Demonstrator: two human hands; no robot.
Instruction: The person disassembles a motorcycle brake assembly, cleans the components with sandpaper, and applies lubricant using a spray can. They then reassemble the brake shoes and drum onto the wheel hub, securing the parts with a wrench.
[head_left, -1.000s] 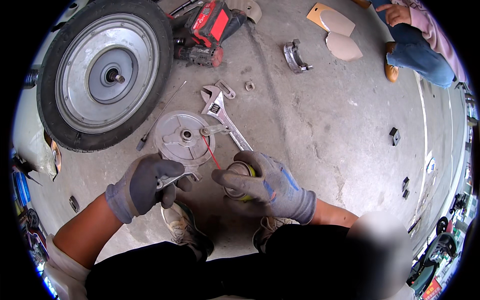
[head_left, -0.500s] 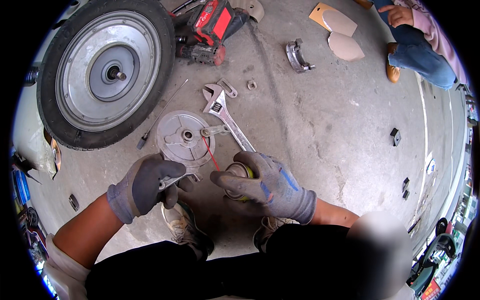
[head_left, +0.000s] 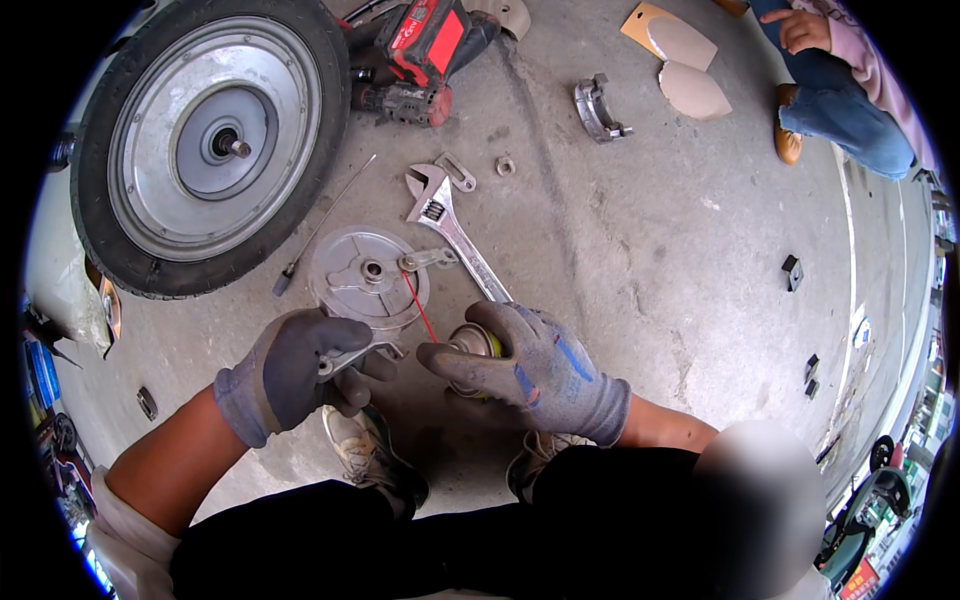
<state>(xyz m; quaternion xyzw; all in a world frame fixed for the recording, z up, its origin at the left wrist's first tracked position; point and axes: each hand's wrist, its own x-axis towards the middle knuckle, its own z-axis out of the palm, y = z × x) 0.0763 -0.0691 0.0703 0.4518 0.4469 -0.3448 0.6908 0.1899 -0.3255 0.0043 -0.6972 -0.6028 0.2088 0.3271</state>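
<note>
My left hand (head_left: 300, 375), in a grey glove, grips a small bent metal part (head_left: 347, 360) just below a round aluminium hub plate (head_left: 347, 290) lying on the concrete. My right hand (head_left: 515, 365), also gloved, is closed around a spray can (head_left: 478, 342) with a yellow-green band. A thin red straw (head_left: 420, 308) reaches from the can up to a small lever (head_left: 430, 259) on the plate. An adjustable wrench (head_left: 466, 255) lies right of the plate, beside a slotted metal piece (head_left: 454, 168) and a nut (head_left: 505, 166). A thin rod (head_left: 325, 222) lies to the left.
A tyred wheel (head_left: 110, 200) fills the upper left beside a red-and-black power tool (head_left: 415, 60). A curved metal clamp (head_left: 595, 105), cardboard pieces (head_left: 690, 90) and small black blocks (head_left: 792, 272) lie to the right. Another person's leg (head_left: 845, 140) and hand (head_left: 800, 32) show upper right.
The scene is almost unchanged. My right hand has shifted very slightly left, and the fingers of my left hand have moved a little around the metal part.
</note>
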